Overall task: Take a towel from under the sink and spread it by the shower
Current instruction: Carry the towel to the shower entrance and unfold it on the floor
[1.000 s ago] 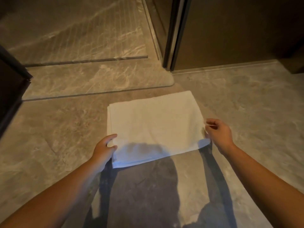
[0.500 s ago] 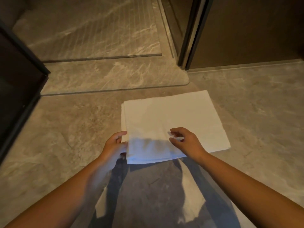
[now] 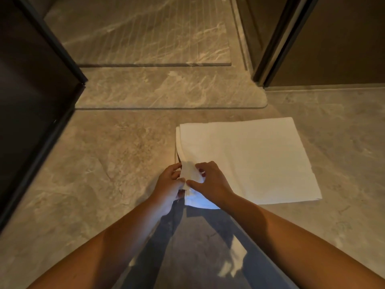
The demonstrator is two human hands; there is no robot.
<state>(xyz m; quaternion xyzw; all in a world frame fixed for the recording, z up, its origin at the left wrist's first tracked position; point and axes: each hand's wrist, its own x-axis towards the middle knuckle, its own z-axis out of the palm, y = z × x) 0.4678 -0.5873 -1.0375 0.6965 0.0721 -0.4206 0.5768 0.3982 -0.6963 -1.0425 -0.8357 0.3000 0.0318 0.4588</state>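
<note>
A white folded towel (image 3: 248, 159) lies flat on the grey marble floor just in front of the shower's raised threshold (image 3: 166, 90). Both of my hands meet at its near left corner. My left hand (image 3: 168, 184) pinches the corner from the left side. My right hand (image 3: 210, 180) grips the same lifted corner from the right, thumb and fingers curled on the top layer. That corner is raised off the layers below; the remainder of the towel stays flat.
A dark glass panel with a black frame (image 3: 41, 84) stands at the left. A dark door frame (image 3: 277, 38) and brown wall rise at the back right. The ribbed shower floor (image 3: 145, 32) lies beyond the threshold. Bare floor surrounds the towel.
My right hand moved from the towel's right edge across to its near left corner, joining the left hand. The corner's top layer has been lifted. The view has shifted left.
</note>
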